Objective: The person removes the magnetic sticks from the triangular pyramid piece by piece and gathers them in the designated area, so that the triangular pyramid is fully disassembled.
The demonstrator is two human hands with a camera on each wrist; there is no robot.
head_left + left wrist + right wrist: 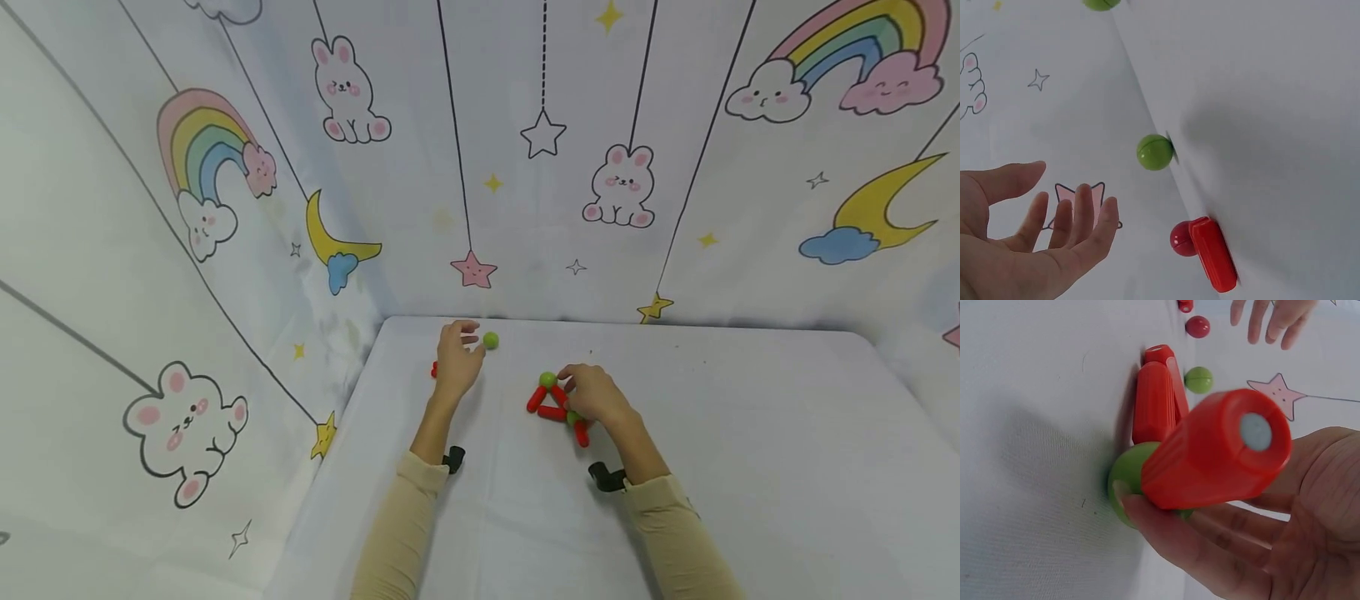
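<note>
My right hand (596, 393) grips a green ball (1129, 472), its thumb pressed on the side. From that ball a red rod (1210, 456) sticks out towards the camera in the right wrist view, with a grey disc in its end. More red rods (552, 412) form a triangle with it and another green ball (548, 379). My left hand (1041, 250) hovers with loosely bent fingers and holds nothing. Nearest to it are a loose green ball (491, 340), a red ball (1182, 239) and a red rod (1213, 255), the latter two mostly hidden behind it in the head view.
A white cloth covers the table (750, 433). Behind it and on the left hang white sheets (517, 225) printed with rabbits, stars and rainbows. Dark wrist mounts (606, 477) sit by both sleeves.
</note>
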